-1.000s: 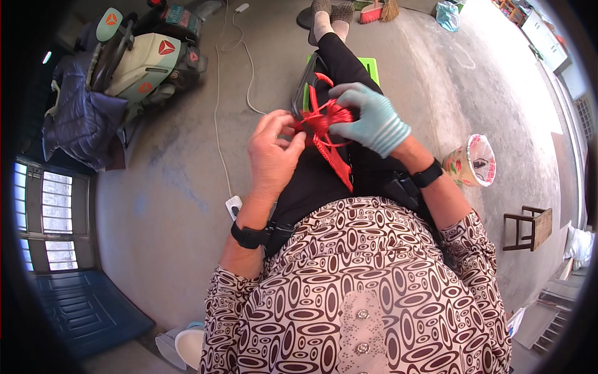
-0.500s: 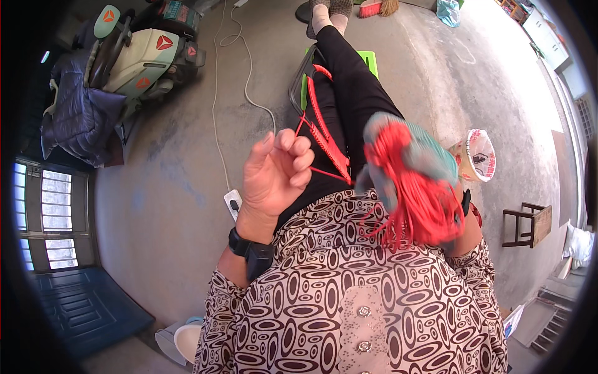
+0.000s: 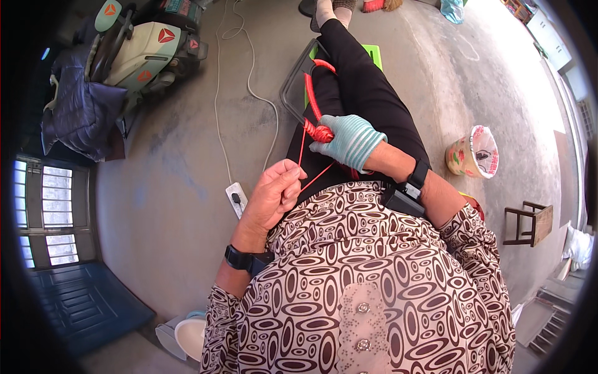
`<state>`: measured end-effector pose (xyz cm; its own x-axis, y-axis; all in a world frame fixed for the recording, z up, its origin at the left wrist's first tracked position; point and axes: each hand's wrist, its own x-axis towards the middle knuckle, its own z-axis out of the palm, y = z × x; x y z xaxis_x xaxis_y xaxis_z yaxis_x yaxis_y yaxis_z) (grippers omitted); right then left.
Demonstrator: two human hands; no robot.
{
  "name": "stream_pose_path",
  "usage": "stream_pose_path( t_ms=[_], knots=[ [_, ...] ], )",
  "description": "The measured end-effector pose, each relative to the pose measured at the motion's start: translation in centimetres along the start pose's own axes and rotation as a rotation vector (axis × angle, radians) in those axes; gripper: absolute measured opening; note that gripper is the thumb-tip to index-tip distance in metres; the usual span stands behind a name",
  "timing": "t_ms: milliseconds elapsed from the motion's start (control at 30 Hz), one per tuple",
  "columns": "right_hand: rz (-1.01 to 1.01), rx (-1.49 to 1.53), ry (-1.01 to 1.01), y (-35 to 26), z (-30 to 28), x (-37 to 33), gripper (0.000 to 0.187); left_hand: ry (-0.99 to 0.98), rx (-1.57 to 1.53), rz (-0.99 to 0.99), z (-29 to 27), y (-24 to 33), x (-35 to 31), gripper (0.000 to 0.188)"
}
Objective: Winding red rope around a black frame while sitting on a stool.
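My bare left hand (image 3: 273,192) is closed in a pinch on a thin red cord (image 3: 302,149) stretched tight above my lap. The cord runs up from the fingers, and a second stretch goes right, toward my other wrist. In a striped light-blue glove, my right hand (image 3: 355,141) is wrapped round a bundle of red cord (image 3: 321,133); its end pokes out on the left of the glove, the rest mostly hidden. Just beyond the bundle, a long red cord-covered strip (image 3: 311,96) lies curved over my black-trousered legs. A dark rounded frame (image 3: 290,93) stands beside my knee.
Bright green plastic (image 3: 373,55) shows under my legs. On the right stand a lined waste bin (image 3: 461,156) and a small wooden stool (image 3: 532,224). A power strip (image 3: 235,199) with white cable lies left. A scooter (image 3: 140,53) is parked upper left.
My right hand has swung from the right toward the strip, carrying the cord bundle. My left hand has dropped slightly and turned, and its fingers pinch the cord tight.
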<state>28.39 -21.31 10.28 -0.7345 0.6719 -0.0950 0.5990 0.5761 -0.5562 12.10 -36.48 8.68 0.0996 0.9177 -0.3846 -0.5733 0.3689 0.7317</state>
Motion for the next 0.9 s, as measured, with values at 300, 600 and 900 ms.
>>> stream_pose_path(
  t_ms=[300, 600, 900],
  knots=[
    [0.270, 1.764, 0.575, 8.9, -2.7, 1.2, 0.045, -0.138, -0.271, -0.069, -4.4, 1.1, -1.5, 0.020],
    [0.411, 0.291, 0.472, 7.9, -7.0, 1.4, 0.055, -0.060, 0.023, 0.535, 1.6, 8.6, 1.4, 0.032],
    [-0.084, 0.730, 0.058, -0.4, -2.1, 4.3, 0.051, 0.073, -0.028, 0.267, -0.6, 4.0, 7.2, 0.022]
  ],
)
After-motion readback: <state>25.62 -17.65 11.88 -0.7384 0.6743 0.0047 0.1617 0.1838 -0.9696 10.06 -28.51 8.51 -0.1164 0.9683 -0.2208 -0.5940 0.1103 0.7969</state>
